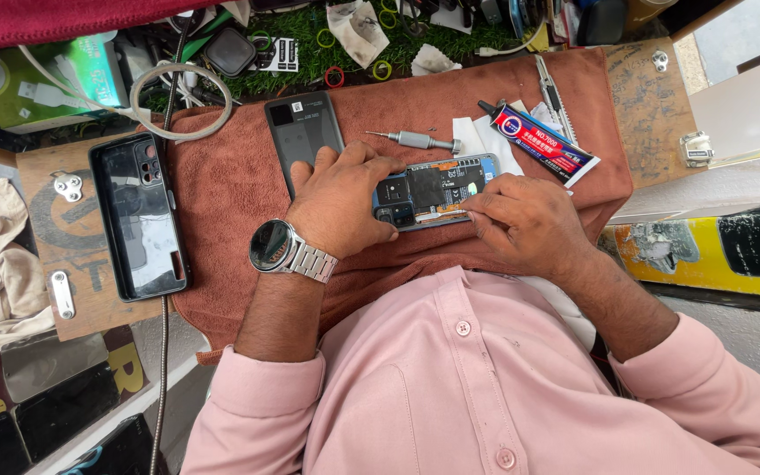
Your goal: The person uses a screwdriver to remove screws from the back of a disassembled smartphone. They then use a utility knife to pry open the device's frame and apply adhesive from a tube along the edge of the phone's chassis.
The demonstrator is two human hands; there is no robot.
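Note:
An opened blue phone (437, 186) with its circuit boards bare lies on a rust-brown towel (222, 185). My left hand (340, 202), with a steel wristwatch (276, 246) on the wrist, presses down on the phone's camera end. My right hand (525, 220) pinches a thin tool whose tip touches the phone's lower edge. A grey phone back cover (303, 132) lies just beyond my left hand.
A small screwdriver (415, 139), a glue tube (540, 142) and a white cloth (477, 139) lie beyond the phone. A black phone case (138, 215) rests at the left on a wooden board (85, 290). Cables, rings and a green box (54, 84) crowd the far edge.

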